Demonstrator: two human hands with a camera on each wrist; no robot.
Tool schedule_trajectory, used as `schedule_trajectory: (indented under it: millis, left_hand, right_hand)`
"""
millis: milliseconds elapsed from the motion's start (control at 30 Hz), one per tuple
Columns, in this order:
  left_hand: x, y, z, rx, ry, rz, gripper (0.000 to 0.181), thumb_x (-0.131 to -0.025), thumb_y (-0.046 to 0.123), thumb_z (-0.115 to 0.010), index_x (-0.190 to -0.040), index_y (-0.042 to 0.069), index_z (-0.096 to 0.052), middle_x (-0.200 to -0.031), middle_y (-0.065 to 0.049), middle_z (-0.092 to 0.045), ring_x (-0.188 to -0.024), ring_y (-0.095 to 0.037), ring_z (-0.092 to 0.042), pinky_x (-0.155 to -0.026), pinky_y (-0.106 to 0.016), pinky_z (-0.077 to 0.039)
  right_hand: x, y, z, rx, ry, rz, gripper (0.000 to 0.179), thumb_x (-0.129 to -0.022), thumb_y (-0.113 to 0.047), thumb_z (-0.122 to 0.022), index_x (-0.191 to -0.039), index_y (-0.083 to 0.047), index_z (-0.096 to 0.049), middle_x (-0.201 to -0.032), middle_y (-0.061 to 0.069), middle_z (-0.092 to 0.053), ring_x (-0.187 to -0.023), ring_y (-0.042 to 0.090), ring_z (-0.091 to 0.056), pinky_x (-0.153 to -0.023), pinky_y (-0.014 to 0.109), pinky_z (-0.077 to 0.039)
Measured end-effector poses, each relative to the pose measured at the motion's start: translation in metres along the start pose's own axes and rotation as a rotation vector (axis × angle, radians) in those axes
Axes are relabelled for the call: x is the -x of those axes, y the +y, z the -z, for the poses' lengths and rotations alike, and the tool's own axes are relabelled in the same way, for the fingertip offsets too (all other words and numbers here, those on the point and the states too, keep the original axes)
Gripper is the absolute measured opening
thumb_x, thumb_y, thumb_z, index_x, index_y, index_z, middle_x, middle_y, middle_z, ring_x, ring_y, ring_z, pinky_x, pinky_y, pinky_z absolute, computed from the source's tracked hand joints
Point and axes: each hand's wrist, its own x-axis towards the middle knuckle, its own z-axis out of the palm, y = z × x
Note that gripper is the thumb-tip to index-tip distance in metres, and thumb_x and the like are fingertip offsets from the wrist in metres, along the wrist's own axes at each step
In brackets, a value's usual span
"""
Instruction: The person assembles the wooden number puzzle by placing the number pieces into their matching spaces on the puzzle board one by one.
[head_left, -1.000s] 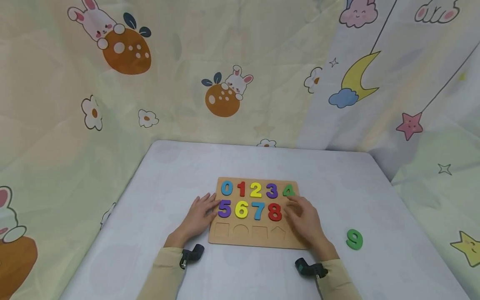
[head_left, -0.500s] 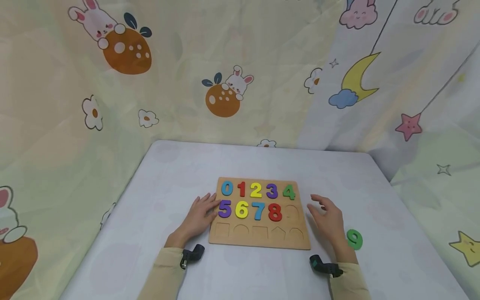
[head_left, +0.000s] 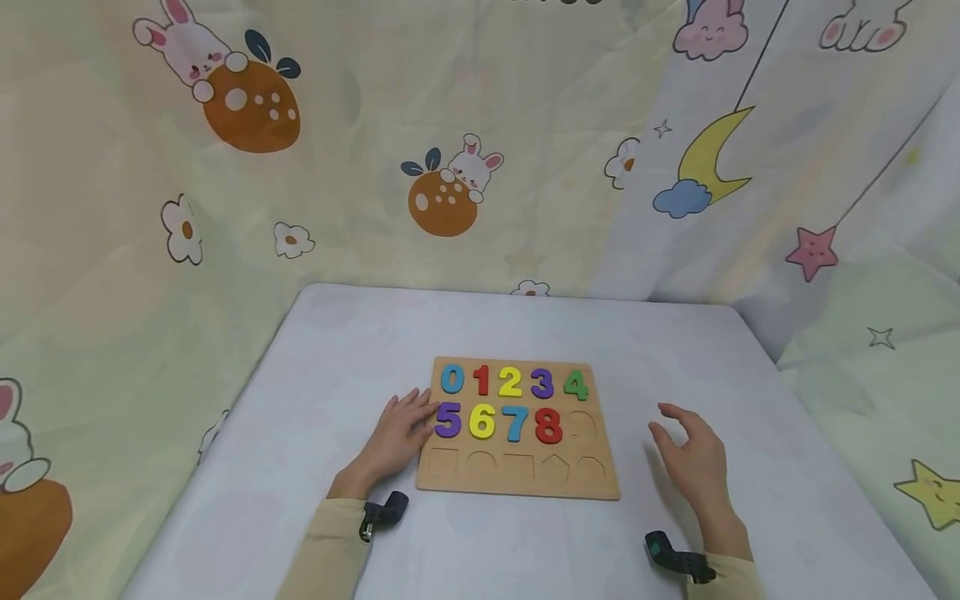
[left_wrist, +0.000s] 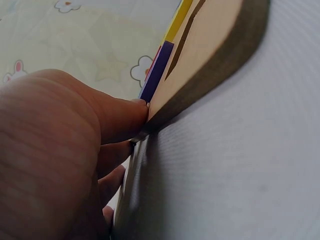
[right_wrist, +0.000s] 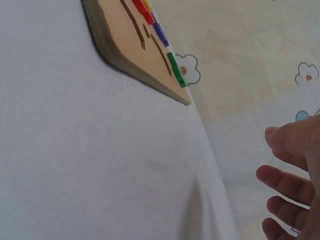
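A wooden number board (head_left: 480, 483) lies on the table, carrying coloured digits from the blue 0 (head_left: 446, 379) to the red 8 (head_left: 548, 426). After the 8 comes a bare outlined recess (head_left: 583, 427). At the board's left edge, beside the purple 5 (head_left: 447, 420), rests my left hand (head_left: 393, 437); its thumb (left_wrist: 127, 117) touches the edge in the left wrist view. To the right of the board, my right hand (head_left: 693, 462) hovers over the table, thumb and fingers apart, nothing between them. The green 9 is hidden behind that hand.
The white table (head_left: 360, 333) backs onto a hanging cloth (head_left: 337, 150) printed with rabbits, flowers and a moon. Black wrist cameras sit on both sleeves. The board's front row of outlined shapes (head_left: 517, 463) holds no pieces.
My right hand has moved right and a little nearer to me, away from the board, uncovering the recess and covering the green 9. My left hand stays at the board's edge.
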Motion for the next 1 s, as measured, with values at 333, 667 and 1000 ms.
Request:
schedule_trajectory:
  millis: [333, 667, 1000]
  left_hand:
    - [-0.002, 0.002, -0.001, -0.014, -0.004, -0.005, 0.044, -0.097, 0.021, -0.06, -0.14, 0.013, -0.054, -0.155, -0.006, -0.037, -0.148, -0.028, -0.021, -0.122, -0.048, -0.003]
    - [-0.001, 0.002, 0.001, 0.001, 0.006, -0.014, 0.043, -0.097, 0.019, -0.061, -0.139, 0.012, -0.056, -0.154, -0.008, -0.038, -0.147, -0.03, -0.023, -0.122, -0.051, -0.004]
    - [-0.002, -0.001, 0.0, -0.005, -0.002, -0.009, 0.043, -0.097, 0.019, -0.061, -0.139, 0.012, -0.056, -0.155, -0.007, -0.037, -0.148, -0.029, -0.021, -0.122, -0.05, -0.003]
  right_hand:
    - [0.022, 0.031, 0.029, 0.16, -0.122, -0.073, 0.051, -0.089, -0.026, -0.07, -0.128, 0.002, -0.056, -0.131, 0.033, -0.051, -0.116, 0.058, -0.043, -0.089, 0.071, -0.036]
    - [0.037, 0.049, 0.039, 0.229, -0.255, -0.201, 0.065, -0.09, -0.033, -0.067, -0.137, 0.007, -0.045, -0.134, 0.038, -0.043, -0.119, 0.058, -0.04, -0.094, 0.072, -0.036]
    - [0.046, 0.056, 0.041, 0.236, -0.269, -0.183, 0.072, -0.081, -0.019, -0.075, -0.139, 0.008, -0.042, -0.134, 0.038, -0.044, -0.121, 0.057, -0.04, -0.097, 0.072, -0.035]
